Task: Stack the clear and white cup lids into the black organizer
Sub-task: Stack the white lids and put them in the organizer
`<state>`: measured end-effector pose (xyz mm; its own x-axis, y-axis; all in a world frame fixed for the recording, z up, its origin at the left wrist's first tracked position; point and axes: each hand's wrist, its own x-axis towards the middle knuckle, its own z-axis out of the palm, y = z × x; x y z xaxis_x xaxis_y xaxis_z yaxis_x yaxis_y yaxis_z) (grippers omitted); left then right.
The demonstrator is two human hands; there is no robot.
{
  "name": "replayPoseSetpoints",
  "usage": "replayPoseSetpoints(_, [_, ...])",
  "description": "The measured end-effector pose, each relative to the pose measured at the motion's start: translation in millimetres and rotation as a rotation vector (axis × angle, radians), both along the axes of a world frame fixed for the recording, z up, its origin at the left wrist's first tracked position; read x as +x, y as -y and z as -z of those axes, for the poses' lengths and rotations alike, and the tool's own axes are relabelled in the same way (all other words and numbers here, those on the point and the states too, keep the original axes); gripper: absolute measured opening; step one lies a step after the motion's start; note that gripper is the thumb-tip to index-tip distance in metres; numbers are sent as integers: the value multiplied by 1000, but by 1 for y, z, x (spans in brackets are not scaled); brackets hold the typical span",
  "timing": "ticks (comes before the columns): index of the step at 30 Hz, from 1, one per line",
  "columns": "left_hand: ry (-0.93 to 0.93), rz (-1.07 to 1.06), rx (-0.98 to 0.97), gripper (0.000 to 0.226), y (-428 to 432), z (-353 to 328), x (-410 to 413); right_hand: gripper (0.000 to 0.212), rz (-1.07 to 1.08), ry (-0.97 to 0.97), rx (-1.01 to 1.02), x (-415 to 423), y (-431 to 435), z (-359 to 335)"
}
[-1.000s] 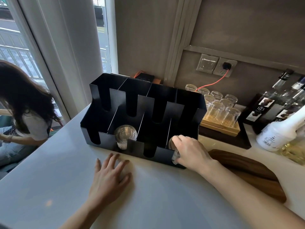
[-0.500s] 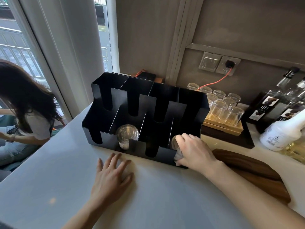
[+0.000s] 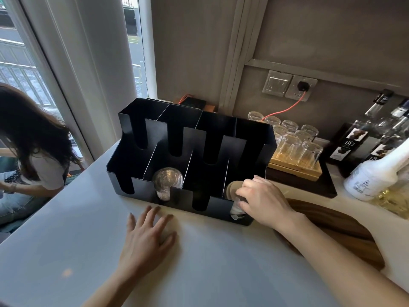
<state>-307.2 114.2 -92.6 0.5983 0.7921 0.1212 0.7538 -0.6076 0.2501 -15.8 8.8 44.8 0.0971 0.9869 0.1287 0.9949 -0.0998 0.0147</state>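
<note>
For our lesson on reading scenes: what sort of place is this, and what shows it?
Probably a café or drinks counter: a black organizer holding clear cup lids, upturned glasses on a wooden tray, and labelled bottles beside them.

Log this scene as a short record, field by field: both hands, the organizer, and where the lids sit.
left hand: flat, fingers spread, on the white counter, holding nothing
right hand: grips the right-end lid stack in the organizer's front right compartment
black organizer: on the counter, slotted compartments in two rows
clear lid stack: front row, second compartment from the left, untouched
other compartments: no lids seen
upturned glasses: on a wooden tray, right of the organizer
</note>
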Motion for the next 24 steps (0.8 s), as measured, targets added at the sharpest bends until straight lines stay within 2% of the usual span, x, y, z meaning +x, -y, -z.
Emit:
replayPoseSetpoints(13, [4,5,7,52,1,-1,0,23,18,-60,-30,2,4,1])
replayPoseSetpoints(24, [-5,0,-1,55,-1,0,0,9,20,-1,-72,-1,0,8])
